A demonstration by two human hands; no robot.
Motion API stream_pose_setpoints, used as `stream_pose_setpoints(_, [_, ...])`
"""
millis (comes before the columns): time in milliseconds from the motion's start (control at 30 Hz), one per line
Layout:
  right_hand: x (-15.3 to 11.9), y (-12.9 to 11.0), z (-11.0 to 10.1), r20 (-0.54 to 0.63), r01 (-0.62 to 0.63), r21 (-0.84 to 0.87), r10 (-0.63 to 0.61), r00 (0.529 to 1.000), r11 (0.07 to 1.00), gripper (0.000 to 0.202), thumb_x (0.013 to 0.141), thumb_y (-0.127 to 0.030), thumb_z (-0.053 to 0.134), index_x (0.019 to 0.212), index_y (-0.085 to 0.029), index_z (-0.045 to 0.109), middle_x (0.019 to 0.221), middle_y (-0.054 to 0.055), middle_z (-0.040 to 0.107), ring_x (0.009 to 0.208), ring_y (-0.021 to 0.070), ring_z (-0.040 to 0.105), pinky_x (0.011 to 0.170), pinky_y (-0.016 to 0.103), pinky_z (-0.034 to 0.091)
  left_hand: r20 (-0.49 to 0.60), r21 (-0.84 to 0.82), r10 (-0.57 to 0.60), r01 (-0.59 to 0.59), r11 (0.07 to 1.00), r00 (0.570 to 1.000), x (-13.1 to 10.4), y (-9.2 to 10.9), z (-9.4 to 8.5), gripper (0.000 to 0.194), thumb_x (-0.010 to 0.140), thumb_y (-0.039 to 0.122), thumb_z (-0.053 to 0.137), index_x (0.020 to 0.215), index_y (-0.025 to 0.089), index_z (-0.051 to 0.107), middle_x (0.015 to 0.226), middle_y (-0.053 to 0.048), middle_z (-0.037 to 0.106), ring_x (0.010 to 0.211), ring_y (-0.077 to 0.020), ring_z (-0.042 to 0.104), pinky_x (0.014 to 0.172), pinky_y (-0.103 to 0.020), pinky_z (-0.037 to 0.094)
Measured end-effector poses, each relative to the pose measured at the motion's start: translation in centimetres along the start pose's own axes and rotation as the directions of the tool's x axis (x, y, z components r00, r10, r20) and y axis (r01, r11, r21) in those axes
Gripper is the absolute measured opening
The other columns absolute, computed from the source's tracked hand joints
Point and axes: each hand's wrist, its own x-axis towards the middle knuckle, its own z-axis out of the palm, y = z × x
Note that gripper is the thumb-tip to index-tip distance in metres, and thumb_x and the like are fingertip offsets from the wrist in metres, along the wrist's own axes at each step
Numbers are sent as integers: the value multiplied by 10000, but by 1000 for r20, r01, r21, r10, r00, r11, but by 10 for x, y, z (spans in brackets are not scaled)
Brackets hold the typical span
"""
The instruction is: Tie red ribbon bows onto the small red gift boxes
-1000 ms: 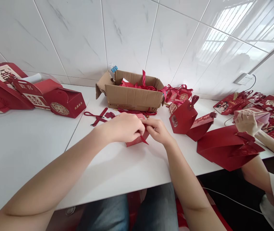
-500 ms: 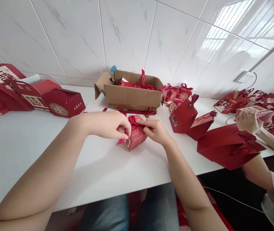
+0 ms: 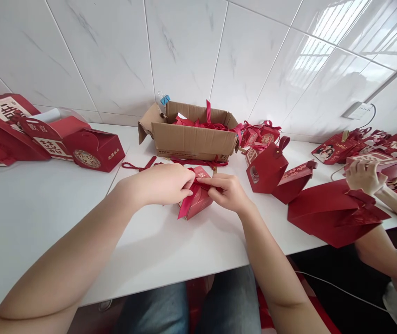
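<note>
A small red gift box with pale printed panels sits on the white table in front of me. Over its top runs a red ribbon, one tail hanging down the near left side. My left hand is closed at the top of the box, pinching the ribbon between thumb and fingers. From the other side, my right hand presses its index fingertip onto the ribbon's crossing, its thumb against the box's right edge. The exact crossing is partly covered by my fingers.
Behind stands a cardboard carton filled with red ribbons and pieces. Larger red boxes are at the left. Open red boxes lie to the right, where a co-worker's hand holds another box. Loose red cords lie before the carton.
My left hand has moved slightly right and inward over the box's top. The ribbon tail now hangs longer across the box's near left face. My right fingertip remains on the ribbon.
</note>
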Motion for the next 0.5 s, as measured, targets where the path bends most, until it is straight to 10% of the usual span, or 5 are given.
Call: stream_pose_setpoints(500, [-2, -3, 1, 32, -36, -7, 36, 999, 999, 438, 739, -65, 421, 1038, -163, 726, 609, 6, 611, 551, 116, 481, 529, 243, 418, 61, -20, -189, 190, 982, 980, -6, -6, 1, 312, 787, 533, 497, 785, 224, 459, 667, -65, 609, 456, -172, 492, 427, -302, 281])
